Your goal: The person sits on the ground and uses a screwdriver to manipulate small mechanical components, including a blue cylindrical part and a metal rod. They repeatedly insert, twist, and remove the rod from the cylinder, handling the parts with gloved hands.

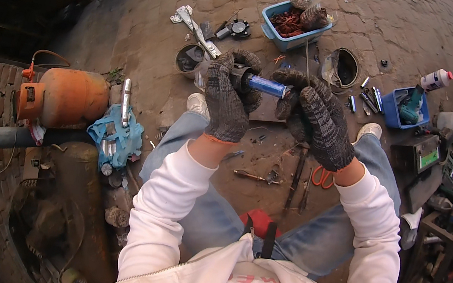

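Note:
My left hand (pixel 230 97), in a dark knitted work glove, is closed around a short dark cylindrical part (pixel 240 78). A shiny blue cylinder (pixel 266 85) sticks out of that part toward the right. My right hand (pixel 319 115), gloved the same way, is closed, its fingertips at the blue cylinder's far end. A thin metal rod (pixel 307 62) rises from between the right hand's fingers; its lower end is hidden in the glove. Both hands are raised in front of me, above the ground between my knees.
Ahead stand a blue tub (pixel 286 42) of reddish scrap and an open round can (pixel 341 68). An orange gas cylinder (pixel 73 99) lies left, beside a blue plastic bag (pixel 115 137). At right are a blue bin (pixel 404 115) with a drill and a metal rack (pixel 451 242). Orange-handled scissors (pixel 323 178) lie below.

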`<act>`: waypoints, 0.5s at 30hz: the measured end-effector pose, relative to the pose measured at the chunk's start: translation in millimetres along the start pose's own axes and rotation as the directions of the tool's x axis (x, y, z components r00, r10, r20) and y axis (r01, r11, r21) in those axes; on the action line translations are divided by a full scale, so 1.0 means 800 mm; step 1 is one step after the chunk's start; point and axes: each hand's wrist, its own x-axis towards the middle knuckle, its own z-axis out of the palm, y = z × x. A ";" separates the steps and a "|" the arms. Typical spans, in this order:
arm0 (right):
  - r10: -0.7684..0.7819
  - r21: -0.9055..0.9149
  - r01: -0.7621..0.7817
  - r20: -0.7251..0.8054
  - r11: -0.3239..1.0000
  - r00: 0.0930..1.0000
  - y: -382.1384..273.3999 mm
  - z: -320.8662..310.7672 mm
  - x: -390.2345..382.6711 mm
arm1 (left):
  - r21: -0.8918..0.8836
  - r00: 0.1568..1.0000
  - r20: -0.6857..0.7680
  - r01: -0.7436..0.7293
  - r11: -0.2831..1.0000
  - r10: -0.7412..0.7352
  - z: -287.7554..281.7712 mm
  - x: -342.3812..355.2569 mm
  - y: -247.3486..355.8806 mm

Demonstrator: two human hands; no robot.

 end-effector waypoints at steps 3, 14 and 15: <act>0.069 -0.189 -0.082 -0.077 0.979 0.995 -0.006 0.004 -0.003 | 0.001 0.999 -0.006 -0.034 0.999 0.034 -0.005 0.001 -0.001; 0.379 0.559 -0.433 0.218 0.707 0.899 0.007 -0.005 -0.003 | 0.099 0.788 0.269 -0.594 0.798 0.553 -0.017 0.001 -0.015; 0.433 0.607 -0.474 0.227 0.637 0.872 0.009 -0.004 -0.003 | 0.151 0.731 0.316 -0.668 0.729 0.605 -0.018 0.001 -0.015</act>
